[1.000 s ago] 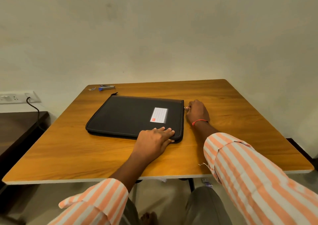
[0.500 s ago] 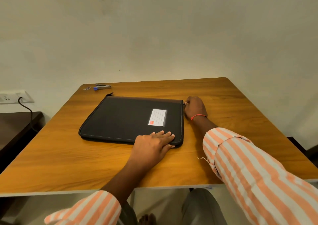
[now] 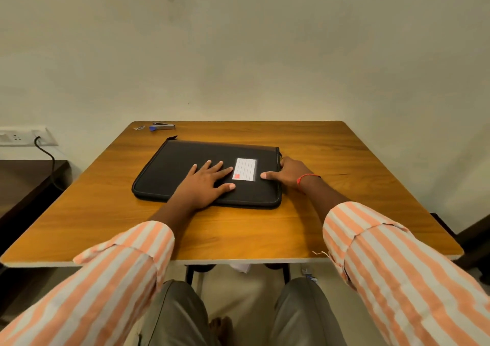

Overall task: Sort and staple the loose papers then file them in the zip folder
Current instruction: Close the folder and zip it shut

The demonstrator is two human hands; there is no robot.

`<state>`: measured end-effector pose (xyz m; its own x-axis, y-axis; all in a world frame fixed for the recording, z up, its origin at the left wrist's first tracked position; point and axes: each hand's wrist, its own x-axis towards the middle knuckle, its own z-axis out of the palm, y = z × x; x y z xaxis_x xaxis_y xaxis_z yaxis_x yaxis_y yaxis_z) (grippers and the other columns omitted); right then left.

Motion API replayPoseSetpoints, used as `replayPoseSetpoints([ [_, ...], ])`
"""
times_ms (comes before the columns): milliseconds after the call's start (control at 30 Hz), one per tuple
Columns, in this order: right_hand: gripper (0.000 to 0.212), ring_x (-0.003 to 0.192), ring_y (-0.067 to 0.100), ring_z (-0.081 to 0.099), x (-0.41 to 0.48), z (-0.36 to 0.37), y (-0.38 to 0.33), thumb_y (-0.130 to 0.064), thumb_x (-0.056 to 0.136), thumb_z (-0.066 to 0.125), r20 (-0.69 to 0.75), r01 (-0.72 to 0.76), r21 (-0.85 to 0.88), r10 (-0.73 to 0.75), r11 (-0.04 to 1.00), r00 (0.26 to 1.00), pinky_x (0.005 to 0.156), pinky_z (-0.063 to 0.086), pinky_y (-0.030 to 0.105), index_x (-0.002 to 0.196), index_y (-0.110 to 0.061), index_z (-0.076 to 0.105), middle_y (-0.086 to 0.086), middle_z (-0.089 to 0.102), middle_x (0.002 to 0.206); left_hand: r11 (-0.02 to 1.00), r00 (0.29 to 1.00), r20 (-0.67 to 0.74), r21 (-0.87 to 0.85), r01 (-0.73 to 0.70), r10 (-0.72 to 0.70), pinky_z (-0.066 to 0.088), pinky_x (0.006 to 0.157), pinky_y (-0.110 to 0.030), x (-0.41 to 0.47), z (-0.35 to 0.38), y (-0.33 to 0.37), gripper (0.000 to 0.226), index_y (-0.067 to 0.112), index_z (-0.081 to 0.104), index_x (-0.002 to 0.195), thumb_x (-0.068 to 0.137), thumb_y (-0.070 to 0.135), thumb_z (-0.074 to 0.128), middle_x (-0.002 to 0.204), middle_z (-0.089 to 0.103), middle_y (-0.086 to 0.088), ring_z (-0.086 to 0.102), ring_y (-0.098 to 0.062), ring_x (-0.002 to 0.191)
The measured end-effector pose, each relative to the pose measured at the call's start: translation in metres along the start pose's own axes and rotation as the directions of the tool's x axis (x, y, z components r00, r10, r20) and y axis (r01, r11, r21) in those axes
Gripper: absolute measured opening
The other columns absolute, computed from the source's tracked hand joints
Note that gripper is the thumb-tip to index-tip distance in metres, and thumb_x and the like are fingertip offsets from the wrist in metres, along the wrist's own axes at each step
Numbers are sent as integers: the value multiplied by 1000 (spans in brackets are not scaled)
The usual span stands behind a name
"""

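A black zip folder [image 3: 172,170] lies closed and flat in the middle of the wooden table [image 3: 344,160], with a white label [image 3: 245,169] on its cover. My left hand [image 3: 204,184] rests palm down on the cover, fingers spread. At the folder's right edge, my right hand [image 3: 290,172] has its thumb on the cover and its fingers curled at the side by the zip. A blue and silver stapler [image 3: 162,126] sits at the far left corner. No loose papers are visible.
A small metal clip [image 3: 139,128] lies beside the stapler. A wall socket with a black cable [image 3: 45,151] is on the left, above a dark side table [image 3: 26,181]. A scrap of paper [image 3: 241,267] lies on the floor under the table.
My left hand slid from the folder's near right corner up onto the middle of the cover. My right hand shifted, its thumb now on the cover. The view tilted.
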<state>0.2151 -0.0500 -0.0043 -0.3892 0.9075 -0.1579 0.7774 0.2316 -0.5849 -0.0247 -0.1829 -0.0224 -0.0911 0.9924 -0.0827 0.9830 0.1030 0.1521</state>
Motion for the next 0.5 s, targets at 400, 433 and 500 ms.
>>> replayPoseSetpoints([
  [400, 87, 150, 40, 11, -5, 57, -22, -72, 92, 40, -304, -232, -238, 155, 943, 940, 116, 24, 56, 156, -15, 25, 22, 18, 161, 896, 983, 53, -405, 182, -176, 35, 116, -47, 48, -15, 95, 38, 21, 61, 138, 103, 27, 46, 150, 52, -7, 45, -30, 138],
  [433, 89, 152, 39, 4, -1, 57, -18, -72, 93, 39, -274, -201, -228, 135, 953, 952, 119, 20, 54, 158, -15, 19, 21, 10, 164, 916, 986, 8, -368, 157, -165, 38, 114, -44, 42, -20, 84, 38, 23, 61, 137, 103, 31, 50, 147, 55, -5, 49, -27, 135],
  [500, 88, 154, 35, -5, 4, 52, -10, -71, 95, 36, -211, -145, -216, 99, 966, 973, 123, 12, 51, 160, -18, 12, 19, 0, 166, 979, 978, -104, -119, 168, -180, 31, 117, -49, 30, -24, 50, 49, 31, 52, 145, 100, 48, 52, 154, 46, -5, 41, -27, 142],
])
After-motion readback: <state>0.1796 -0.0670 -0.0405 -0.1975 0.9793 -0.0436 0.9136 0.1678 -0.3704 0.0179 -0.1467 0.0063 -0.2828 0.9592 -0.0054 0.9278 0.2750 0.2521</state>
